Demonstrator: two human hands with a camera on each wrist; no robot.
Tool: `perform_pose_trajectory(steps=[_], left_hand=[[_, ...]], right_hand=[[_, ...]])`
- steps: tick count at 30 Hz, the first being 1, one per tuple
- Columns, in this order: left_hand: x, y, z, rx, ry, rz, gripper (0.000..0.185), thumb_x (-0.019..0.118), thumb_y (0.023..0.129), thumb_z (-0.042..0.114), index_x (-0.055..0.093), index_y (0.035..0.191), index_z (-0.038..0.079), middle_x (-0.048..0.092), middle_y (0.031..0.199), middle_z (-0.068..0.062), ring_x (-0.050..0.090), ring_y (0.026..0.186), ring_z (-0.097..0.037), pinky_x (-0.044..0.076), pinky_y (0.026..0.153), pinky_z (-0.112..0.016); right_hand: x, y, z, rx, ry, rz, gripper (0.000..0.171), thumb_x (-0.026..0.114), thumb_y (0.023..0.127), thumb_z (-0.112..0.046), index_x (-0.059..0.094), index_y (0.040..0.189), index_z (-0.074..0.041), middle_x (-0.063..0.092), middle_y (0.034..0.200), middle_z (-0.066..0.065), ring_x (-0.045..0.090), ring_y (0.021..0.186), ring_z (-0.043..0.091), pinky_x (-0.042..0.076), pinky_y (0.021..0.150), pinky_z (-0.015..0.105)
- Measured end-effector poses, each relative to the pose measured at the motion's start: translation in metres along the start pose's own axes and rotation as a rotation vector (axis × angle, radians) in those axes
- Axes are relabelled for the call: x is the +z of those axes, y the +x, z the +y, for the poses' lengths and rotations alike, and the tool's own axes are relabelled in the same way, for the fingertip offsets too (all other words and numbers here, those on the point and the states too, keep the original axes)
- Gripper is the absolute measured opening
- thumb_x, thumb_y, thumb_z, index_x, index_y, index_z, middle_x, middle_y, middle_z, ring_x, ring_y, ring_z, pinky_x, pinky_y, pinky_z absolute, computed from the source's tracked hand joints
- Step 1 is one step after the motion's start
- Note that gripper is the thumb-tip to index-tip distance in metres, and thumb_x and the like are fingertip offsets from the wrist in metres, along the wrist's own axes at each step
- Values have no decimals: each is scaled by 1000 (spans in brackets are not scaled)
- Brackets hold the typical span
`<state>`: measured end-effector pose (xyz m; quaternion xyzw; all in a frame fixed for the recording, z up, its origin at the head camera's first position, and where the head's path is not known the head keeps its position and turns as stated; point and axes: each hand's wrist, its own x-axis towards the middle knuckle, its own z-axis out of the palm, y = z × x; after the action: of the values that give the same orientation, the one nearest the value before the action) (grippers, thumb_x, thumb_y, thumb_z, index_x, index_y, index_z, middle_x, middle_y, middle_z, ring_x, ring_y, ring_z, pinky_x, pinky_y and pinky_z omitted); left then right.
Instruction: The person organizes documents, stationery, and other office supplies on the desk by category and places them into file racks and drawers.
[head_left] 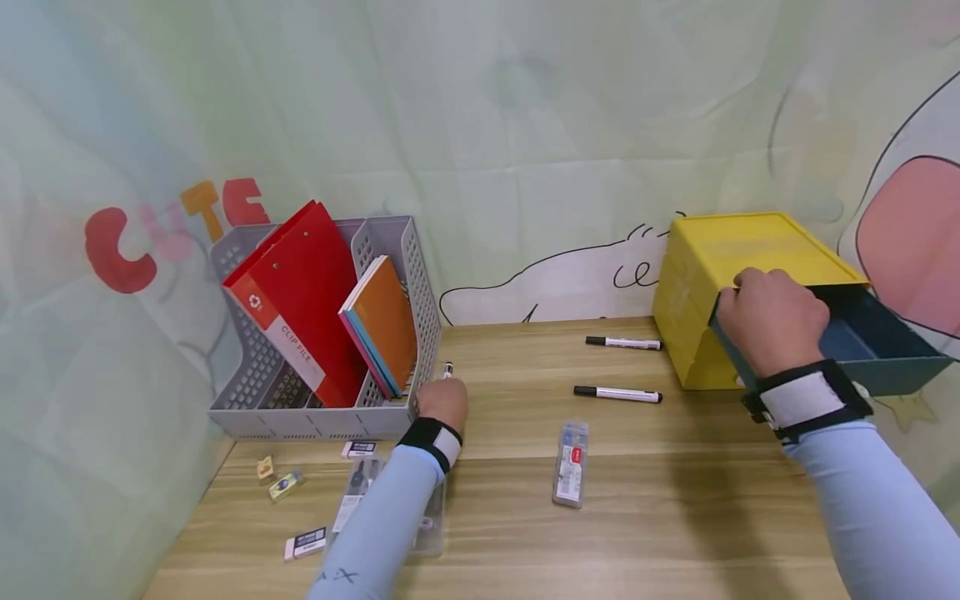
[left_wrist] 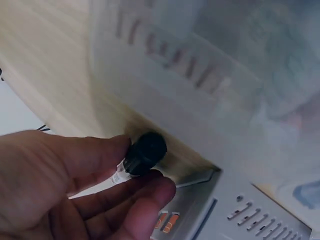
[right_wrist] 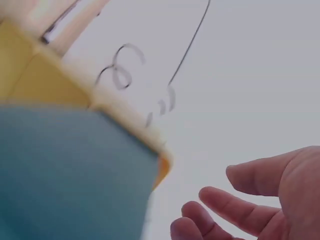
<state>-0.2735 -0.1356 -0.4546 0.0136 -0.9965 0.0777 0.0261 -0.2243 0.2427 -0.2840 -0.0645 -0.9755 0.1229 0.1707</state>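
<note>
A marker [left_wrist: 135, 165] is pinched in the left hand [head_left: 442, 404], between thumb and curled fingers [left_wrist: 145, 200], with its black cap end poking out just beyond the fingertips. It is judged light, stiff and smooth-barrelled, so a pinch near the middle of the barrel should serve; a grip on the cap alone could pull the cap loose. Just to the left of this hand, a grey file rack [head_left: 390, 421] is set, holding a red clip file [head_left: 300, 300] and an orange notebook [head_left: 386, 321], and its wall is very close to the knuckles.

The right hand [head_left: 772, 321] is laid at the front of a dark blue drawer [head_left: 885, 342], pulled out of a yellow box [head_left: 720, 275]; in the wrist view its fingers [right_wrist: 235, 212] are seen loosely spread, gripping nothing.

Between the hands, two more markers [head_left: 618, 393] and a clear refill case [head_left: 572, 462] are left on the wooden table [head_left: 675, 517]. Near the left forearm, erasers [head_left: 306, 542] and small packets are scattered.
</note>
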Motion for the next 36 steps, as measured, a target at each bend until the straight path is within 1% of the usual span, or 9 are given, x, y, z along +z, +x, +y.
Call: perform_pose_trajectory(steps=[4,9,11,16,20,24,27,31,36], left_hand=[[-5,-6,0,30,-55,49,16,55,98,6,71,96,2,70,80,-12,67,70,-24,54,57,-39],[-8,-9,3,72,-68,75,14,57,99,8,68,104,2,68,80,-12,67,70,-25,55,58,-39],[-8,-8,4,100,-66,81,10,60,97,8,68,99,2,67,77,-10,66,67,-24,54,57,-39],[-14,-5,10,211,-26,85,5,67,93,10,69,91,6,62,73,-6,60,65,-21,53,58,-37],[-24,-7,22,340,-6,100,9,68,93,8,70,102,9,64,84,-6,62,73,-20,55,64,-36],[-36,-10,38,475,15,115,23,71,92,9,68,115,13,66,98,-4,63,85,-19,56,75,-34],[-46,-14,49,576,40,136,28,72,92,14,67,119,16,65,105,-2,62,91,-16,55,80,-31],[-56,-18,59,700,63,222,26,71,93,17,67,119,17,64,106,1,61,91,-13,54,77,-27],[-61,-22,63,774,44,337,21,68,95,16,66,116,17,64,106,2,60,90,-11,53,74,-23]], right_hand=[[9,-6,-27,-63,1,37,35,50,98,-22,63,110,8,59,92,31,59,73,43,48,52,53],[33,-17,-46,-181,17,49,26,58,94,-17,68,104,5,65,98,29,64,78,43,51,55,56],[43,-22,-50,-221,13,13,25,60,93,-16,69,102,4,67,96,28,65,76,41,51,54,55],[70,-29,-57,-307,-12,-178,29,64,94,-18,70,113,3,70,101,23,66,79,34,55,62,49],[89,-32,-62,-406,-3,-302,33,66,94,-17,67,119,3,69,111,22,67,96,36,55,81,51],[99,-35,-71,-477,30,-352,35,68,94,-19,67,122,2,68,116,20,65,108,37,51,90,52],[100,-36,-79,-514,50,-369,36,70,94,-23,68,122,0,69,116,18,65,106,35,52,90,50],[100,-36,-88,-563,79,-408,37,71,92,-27,70,117,0,72,108,14,67,97,29,54,86,46],[103,-37,-93,-597,109,-463,23,71,92,-22,75,105,-3,71,89,4,62,75,17,54,70,37]])
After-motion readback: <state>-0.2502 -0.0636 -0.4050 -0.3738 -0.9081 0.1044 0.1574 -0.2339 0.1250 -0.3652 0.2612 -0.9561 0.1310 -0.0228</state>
